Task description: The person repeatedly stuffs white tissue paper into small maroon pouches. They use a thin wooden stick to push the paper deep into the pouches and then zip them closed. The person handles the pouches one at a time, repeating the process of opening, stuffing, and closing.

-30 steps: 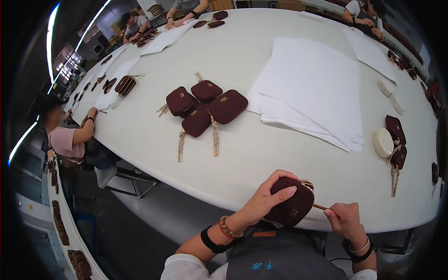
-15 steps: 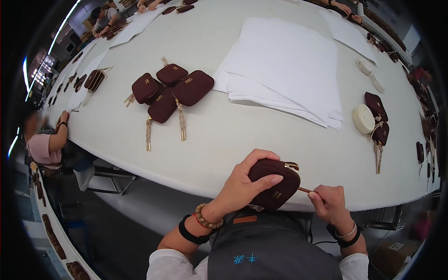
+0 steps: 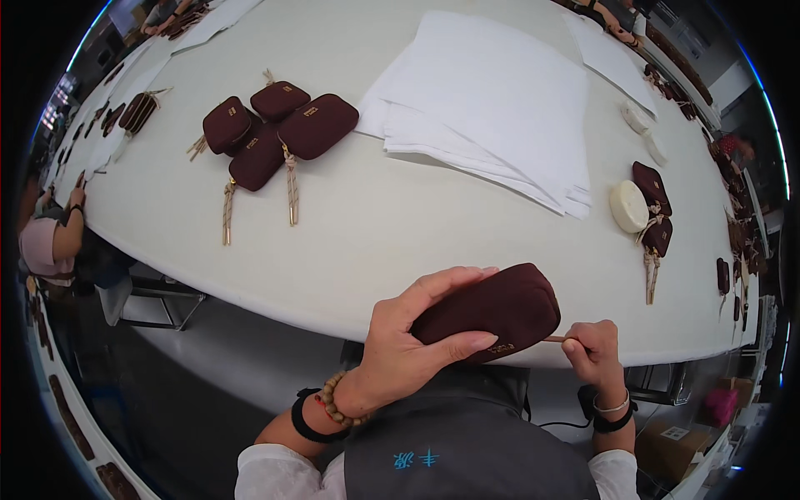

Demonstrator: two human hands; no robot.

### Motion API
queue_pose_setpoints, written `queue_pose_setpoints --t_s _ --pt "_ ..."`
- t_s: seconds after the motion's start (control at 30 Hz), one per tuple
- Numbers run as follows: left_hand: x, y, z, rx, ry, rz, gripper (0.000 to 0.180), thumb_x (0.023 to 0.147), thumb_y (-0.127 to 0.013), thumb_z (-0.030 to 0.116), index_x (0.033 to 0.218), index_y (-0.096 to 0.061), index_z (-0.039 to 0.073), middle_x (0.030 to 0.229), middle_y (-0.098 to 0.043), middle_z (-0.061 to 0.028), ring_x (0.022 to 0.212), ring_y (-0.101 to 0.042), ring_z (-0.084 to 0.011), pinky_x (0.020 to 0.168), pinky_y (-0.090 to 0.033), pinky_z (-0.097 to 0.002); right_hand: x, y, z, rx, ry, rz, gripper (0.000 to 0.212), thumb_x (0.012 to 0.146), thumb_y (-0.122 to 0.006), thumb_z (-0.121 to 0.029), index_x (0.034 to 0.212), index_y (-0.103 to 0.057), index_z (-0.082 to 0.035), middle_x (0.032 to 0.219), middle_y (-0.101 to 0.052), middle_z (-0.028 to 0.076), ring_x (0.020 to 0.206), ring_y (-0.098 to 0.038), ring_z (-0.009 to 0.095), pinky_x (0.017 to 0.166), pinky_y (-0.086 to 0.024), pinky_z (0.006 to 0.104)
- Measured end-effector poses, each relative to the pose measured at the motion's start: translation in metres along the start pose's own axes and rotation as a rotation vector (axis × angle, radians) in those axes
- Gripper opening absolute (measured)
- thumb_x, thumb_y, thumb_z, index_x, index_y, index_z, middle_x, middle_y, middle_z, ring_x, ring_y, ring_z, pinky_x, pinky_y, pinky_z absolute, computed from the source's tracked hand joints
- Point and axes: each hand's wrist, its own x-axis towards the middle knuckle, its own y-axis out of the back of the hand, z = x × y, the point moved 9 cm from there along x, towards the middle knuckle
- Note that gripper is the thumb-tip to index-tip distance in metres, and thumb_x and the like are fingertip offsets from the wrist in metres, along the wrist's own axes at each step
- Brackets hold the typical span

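My left hand (image 3: 404, 342) is wrapped round a small maroon zip pouch (image 3: 504, 304) at the table's near edge. Its thumb lies along the side with gold lettering, and the fingers go over the top. A thin brown stick (image 3: 553, 339) is pinched in my right hand (image 3: 593, 350), just right of the pouch. The far end of the stick meets the pouch's lower right side; whether it goes inside or only touches is hidden. No zip shows on the pouch from this angle.
Several maroon pouches (image 3: 321, 129) with beige cord pulls lie at the left on the white table (image 3: 400, 233). White paper sheets (image 3: 492, 100) spread across the middle. To the right, a cream tape roll (image 3: 627, 207) sits beside more pouches (image 3: 650, 187). A person (image 3: 54, 237) works at far left.
My left hand has tilted and turned the pouch, so its zip has gone from sight and a smooth rounded side shows. The right hand keeps the stick at the pouch. The view has shifted slightly.
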Motion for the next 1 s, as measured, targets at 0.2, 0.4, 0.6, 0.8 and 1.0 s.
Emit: queue_pose_setpoints --t_s 0.2,0.4,0.6,0.8,1.0 --pt "-0.004 0.009 -0.003 0.049 0.057 0.109 0.047 0.08 -0.076 0.008 0.123 -0.058 0.001 0.115 -0.066 -0.01 0.101 -0.066 -0.0178 0.088 -0.053 -0.0285 -0.004 0.005 -0.017 -0.163 -0.061 0.069 0.025 0.085 -0.066 -0.015 0.064 -0.057 -0.005 0.049 -0.048 0.006 0.039 -0.046 0.02 0.04 -0.034 0.0289" --pt "-0.003 -0.006 -0.021 0.041 0.201 -0.105 0.047 0.079 -0.077 0.007 0.122 -0.059 0.002 0.115 -0.066 -0.0087 0.103 -0.064 -0.0168 0.09 -0.051 -0.0292 0.004 -0.018 -0.015 -0.017 0.024 0.039 0.024 0.084 -0.066 -0.013 0.065 -0.057 -0.004 0.049 -0.047 0.006 0.039 -0.045 0.019 0.04 -0.034 0.0283" --pt "-0.006 -0.008 -0.034 -0.254 0.303 -0.179 0.063 0.08 -0.077 0.007 0.135 -0.047 0.0 0.13 -0.057 -0.0122 0.117 -0.056 -0.0189 0.101 -0.044 -0.0316 0.0 -0.014 0.011 0.146 -0.114 -0.066 0.026 0.087 -0.064 -0.015 0.064 -0.057 -0.004 0.048 -0.047 0.006 0.039 -0.043 0.016 0.041 -0.033 0.0276" --pt "-0.006 -0.001 -0.041 -0.277 0.315 0.018 0.063 0.083 -0.073 0.008 0.137 -0.042 -0.002 0.132 -0.055 -0.0166 0.12 -0.055 -0.0213 0.102 -0.044 -0.0339 -0.009 -0.011 0.022 0.062 -0.11 -0.061 0.025 0.086 -0.064 -0.015 0.065 -0.058 -0.004 0.049 -0.048 0.006 0.04 -0.044 0.017 0.041 -0.034 0.0279" --pt "0.001 0.001 -0.029 -0.164 0.149 -0.015 0.054 0.085 -0.072 0.011 0.132 -0.049 -0.002 0.128 -0.059 -0.0149 0.114 -0.059 -0.0206 0.098 -0.047 -0.0324 0.004 -0.004 -0.013 -0.106 0.025 0.005 0.023 0.084 -0.065 -0.015 0.066 -0.058 -0.004 0.049 -0.049 0.006 0.039 -0.045 0.019 0.041 -0.035 0.0289"
